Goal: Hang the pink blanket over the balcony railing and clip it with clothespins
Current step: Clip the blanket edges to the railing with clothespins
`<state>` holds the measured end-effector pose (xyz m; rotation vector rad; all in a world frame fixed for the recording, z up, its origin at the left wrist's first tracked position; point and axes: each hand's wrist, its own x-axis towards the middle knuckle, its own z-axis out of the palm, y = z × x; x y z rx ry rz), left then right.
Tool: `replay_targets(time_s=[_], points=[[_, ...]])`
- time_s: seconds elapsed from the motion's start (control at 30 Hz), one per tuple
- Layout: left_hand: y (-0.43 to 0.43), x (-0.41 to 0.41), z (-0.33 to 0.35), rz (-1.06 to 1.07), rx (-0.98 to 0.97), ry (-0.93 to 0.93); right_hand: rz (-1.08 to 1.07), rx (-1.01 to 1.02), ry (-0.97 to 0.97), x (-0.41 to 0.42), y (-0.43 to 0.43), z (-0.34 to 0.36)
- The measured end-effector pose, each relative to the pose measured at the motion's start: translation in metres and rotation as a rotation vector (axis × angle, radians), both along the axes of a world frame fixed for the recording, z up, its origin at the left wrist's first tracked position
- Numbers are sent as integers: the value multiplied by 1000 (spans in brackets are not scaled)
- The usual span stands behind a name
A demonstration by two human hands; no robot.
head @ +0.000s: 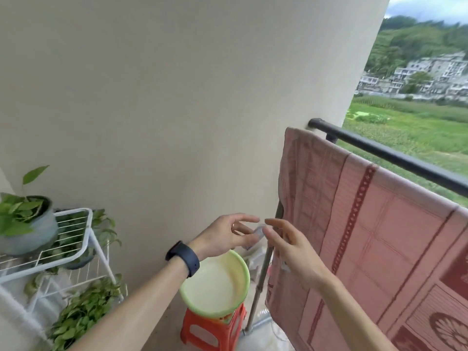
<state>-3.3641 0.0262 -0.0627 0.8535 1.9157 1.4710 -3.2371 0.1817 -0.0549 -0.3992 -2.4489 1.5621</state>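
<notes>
Beige wall (177, 97) across the left and centre of the balcony, with green fields and hillside houses beyond its right edge. At right, pink blanket (379, 236) with darker red patterned bands, draped over the black railing (395, 155) and hanging down the inner side, its left edge near the wall end of the rail. At lower left, white wire rack (86, 239) carrying leafy potted plants (25, 224). Below centre, pale green basin (217, 285) resting on an orange plastic stool (202, 333), just beside the blanket's lower left corner. Above the basin, left hand (222, 236) and right hand (293, 252) raised close together in front of the wall, left of the blanket. Left fingers curled, seemingly pinching a small clear clothespin (257, 233), though blurred. Right fingers loosely straight, tips at the clothespin; touching or just short, impossible to tell. Dark wristband (183, 258) on the left wrist.
</notes>
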Motion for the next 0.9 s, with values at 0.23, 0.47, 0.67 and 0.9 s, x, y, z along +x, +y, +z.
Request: replay_targets(time_s=[0.23,0.47,0.67,0.9], points=[[82,-121,14,-159,59,-37,-159,243,163,-98,63,17],[172,-222,19,-132,137,-154,-359,586,333,-146,94,83],[256,-257,30,-719,208,-301,-624,781,277,-186,110,113],[283,-282,33,-585,351,-280,-785,670,184,-230,139,149]])
